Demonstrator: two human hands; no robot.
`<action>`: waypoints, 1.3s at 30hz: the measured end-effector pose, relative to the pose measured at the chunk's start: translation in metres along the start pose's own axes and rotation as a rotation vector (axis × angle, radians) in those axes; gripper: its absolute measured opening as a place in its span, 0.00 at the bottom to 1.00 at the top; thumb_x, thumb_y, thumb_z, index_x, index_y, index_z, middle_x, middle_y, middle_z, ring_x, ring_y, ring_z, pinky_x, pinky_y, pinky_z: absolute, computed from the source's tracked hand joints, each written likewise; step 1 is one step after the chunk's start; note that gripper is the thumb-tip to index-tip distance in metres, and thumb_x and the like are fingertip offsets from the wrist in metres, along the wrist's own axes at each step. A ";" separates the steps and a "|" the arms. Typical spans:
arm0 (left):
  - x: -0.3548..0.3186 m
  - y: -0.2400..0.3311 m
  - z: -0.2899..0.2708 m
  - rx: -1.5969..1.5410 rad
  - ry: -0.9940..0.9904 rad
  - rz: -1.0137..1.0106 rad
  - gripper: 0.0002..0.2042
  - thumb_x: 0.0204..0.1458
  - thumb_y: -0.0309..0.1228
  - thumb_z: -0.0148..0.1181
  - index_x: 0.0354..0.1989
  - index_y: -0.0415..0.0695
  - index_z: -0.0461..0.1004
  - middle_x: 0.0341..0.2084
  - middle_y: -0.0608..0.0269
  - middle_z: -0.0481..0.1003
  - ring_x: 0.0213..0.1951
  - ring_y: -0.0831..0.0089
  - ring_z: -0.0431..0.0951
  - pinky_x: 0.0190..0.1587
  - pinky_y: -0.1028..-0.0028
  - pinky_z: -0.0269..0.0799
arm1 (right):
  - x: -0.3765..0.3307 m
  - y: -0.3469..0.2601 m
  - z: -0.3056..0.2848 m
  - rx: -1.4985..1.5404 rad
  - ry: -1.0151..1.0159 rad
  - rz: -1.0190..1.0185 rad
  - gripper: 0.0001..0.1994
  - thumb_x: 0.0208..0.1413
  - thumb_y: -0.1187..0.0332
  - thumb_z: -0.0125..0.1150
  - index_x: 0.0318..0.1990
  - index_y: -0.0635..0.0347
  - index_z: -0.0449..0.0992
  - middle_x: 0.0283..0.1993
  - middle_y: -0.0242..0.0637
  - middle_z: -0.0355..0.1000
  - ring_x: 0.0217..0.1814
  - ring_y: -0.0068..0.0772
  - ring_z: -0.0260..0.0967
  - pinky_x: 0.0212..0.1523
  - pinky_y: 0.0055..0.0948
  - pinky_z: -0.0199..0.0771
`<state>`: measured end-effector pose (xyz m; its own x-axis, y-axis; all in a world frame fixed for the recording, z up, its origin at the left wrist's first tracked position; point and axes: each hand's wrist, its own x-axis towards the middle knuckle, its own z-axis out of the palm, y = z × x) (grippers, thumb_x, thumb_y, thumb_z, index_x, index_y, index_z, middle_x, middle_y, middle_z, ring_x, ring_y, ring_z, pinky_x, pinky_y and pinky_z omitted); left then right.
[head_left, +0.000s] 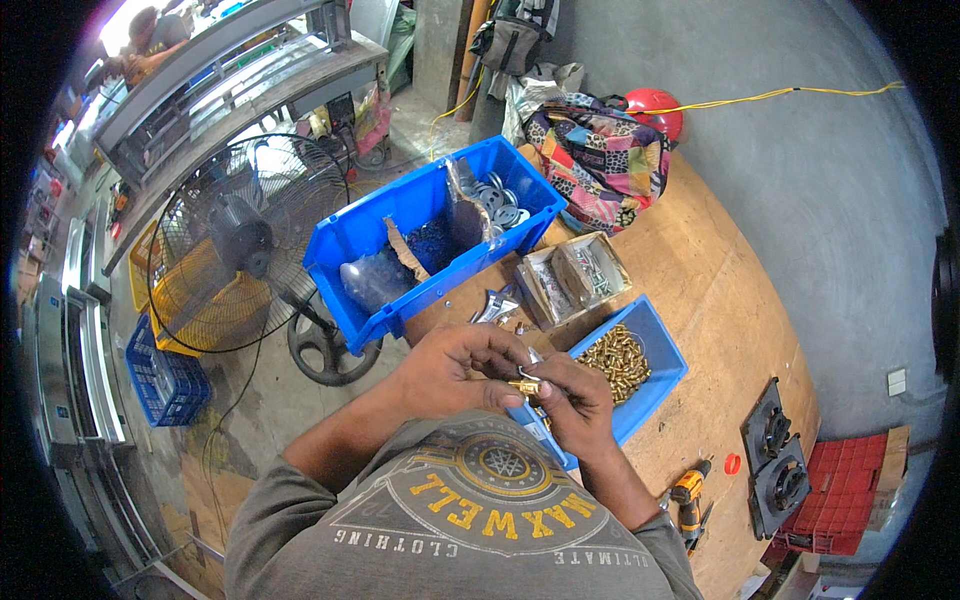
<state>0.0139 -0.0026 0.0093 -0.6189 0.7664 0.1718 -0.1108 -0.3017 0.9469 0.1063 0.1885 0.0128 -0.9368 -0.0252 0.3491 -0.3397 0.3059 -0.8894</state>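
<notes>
My left hand (450, 370) and my right hand (578, 402) meet close in front of my shirt, their fingers closed in a pinch. Between the thumbs sits a small brass fitting (524, 386). A small silver metal piece (531, 369) shows just above it at the fingertips; its shape is partly hidden by the fingers. Under and beside my right hand stands a blue bin (662, 378) holding many similar brass fittings (618, 362). Flat silver metal parts (496, 304) lie on the table beyond my left hand.
A large blue bin (345, 222) with cardboard dividers holds metal rings and dark small parts. Beside it is a small box (622, 275) of screws. A patchwork bag (605, 150), a yellow drill (688, 490) and black burner parts (778, 465) rest on the wooden table (715, 300). A fan (245, 235) stands left.
</notes>
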 end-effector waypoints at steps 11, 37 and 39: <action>0.002 -0.007 0.004 0.439 0.091 0.379 0.14 0.42 0.26 0.74 0.39 0.40 0.81 0.32 0.57 0.82 0.34 0.66 0.83 0.37 0.71 0.77 | -0.005 0.004 0.002 0.068 0.070 -0.017 0.10 0.56 0.71 0.60 0.43 0.66 0.80 0.29 0.41 0.75 0.29 0.35 0.69 0.30 0.31 0.65; 0.013 -0.012 -0.007 0.703 0.457 0.433 0.08 0.44 0.24 0.70 0.33 0.39 0.81 0.30 0.56 0.79 0.31 0.63 0.80 0.35 0.68 0.75 | -0.014 -0.014 0.013 0.105 -0.009 0.235 0.33 0.56 0.70 0.64 0.67 0.67 0.57 0.59 0.51 0.69 0.57 0.38 0.70 0.58 0.36 0.68; 0.016 -0.014 -0.010 0.849 0.350 0.527 0.09 0.42 0.22 0.71 0.33 0.40 0.80 0.29 0.56 0.79 0.31 0.64 0.80 0.33 0.69 0.75 | -0.014 -0.020 0.007 0.212 -0.002 0.257 0.32 0.55 0.73 0.63 0.67 0.66 0.57 0.57 0.48 0.69 0.55 0.34 0.70 0.56 0.34 0.69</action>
<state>-0.0021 0.0079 -0.0043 -0.6353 0.4068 0.6564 0.7331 0.0506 0.6782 0.1257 0.1762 0.0236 -0.9941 0.0251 0.1054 -0.1025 0.0981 -0.9899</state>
